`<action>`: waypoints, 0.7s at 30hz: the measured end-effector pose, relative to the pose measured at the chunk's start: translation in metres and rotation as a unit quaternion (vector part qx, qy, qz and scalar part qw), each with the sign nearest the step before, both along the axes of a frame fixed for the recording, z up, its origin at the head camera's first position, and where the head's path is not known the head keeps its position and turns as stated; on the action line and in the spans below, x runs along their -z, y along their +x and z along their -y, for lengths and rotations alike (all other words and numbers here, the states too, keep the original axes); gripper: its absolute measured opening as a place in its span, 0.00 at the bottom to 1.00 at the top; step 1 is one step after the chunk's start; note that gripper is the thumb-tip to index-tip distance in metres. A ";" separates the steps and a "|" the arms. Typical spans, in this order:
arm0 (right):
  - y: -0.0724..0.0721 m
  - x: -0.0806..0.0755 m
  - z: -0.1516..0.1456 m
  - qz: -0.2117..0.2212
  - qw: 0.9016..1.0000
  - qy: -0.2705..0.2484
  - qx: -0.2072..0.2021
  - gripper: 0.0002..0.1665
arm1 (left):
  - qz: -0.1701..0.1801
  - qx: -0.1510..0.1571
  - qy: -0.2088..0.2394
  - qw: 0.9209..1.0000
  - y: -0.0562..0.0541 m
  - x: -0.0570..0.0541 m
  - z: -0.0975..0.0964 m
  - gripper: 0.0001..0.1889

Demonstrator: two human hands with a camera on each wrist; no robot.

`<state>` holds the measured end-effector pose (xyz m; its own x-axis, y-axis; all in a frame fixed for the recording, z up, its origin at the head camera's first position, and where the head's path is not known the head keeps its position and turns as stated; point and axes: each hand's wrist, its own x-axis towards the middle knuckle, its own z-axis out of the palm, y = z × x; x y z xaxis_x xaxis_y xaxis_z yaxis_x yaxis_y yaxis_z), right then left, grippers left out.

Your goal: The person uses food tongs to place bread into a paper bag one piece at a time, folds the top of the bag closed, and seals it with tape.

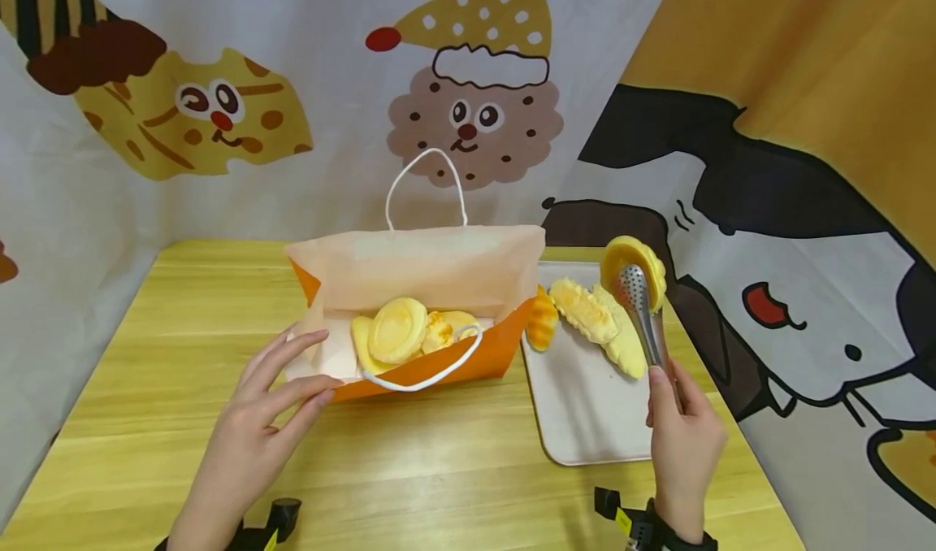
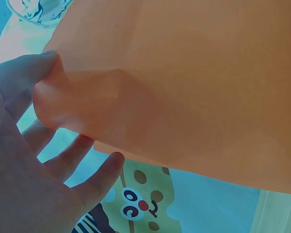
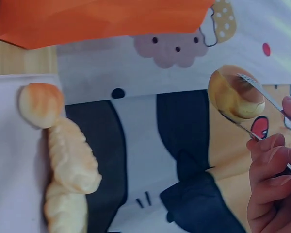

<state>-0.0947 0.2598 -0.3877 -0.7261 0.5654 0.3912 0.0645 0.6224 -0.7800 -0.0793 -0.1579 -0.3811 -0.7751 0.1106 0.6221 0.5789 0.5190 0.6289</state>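
My left hand [image 1: 252, 421] pinches the near left rim of an orange paper bag [image 1: 504, 344] between thumb and fingers; the left wrist view shows the thumb on the bag's outer face [image 2: 184, 97]. The bag lies open toward me, with several bread pieces [image 1: 398, 331] inside, one of them a round tart shape. Over the tray's far right corner, my right hand [image 1: 683, 429] grips metal tongs [image 1: 639, 303]. A yellow tart-shaped bread [image 3: 233, 97] is held between the tong tips, clear of the tray.
A pale tray [image 1: 585, 429] right of the bag carries two long twisted breads [image 1: 585, 311] and a browned roll [image 1: 541, 321]. White cord handles [image 1: 427, 384] stand at the bag's front and back. A printed cloth [image 1: 344, 201] hangs behind the wooden table [image 1: 439, 478].
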 end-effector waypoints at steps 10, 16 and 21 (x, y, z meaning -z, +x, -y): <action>-0.003 -0.018 0.013 -0.062 0.996 0.042 -0.054 0.17 | 0.005 -0.007 -0.003 1.000 -0.001 0.001 0.001 0.11; -0.006 -0.024 0.015 -0.090 0.987 0.079 -0.107 0.21 | 0.004 -0.004 0.001 1.000 -0.002 0.001 0.000 0.12; -0.008 -0.029 0.019 -0.101 0.982 0.091 -0.132 0.23 | 0.007 -0.004 0.002 1.000 -0.002 0.001 0.000 0.13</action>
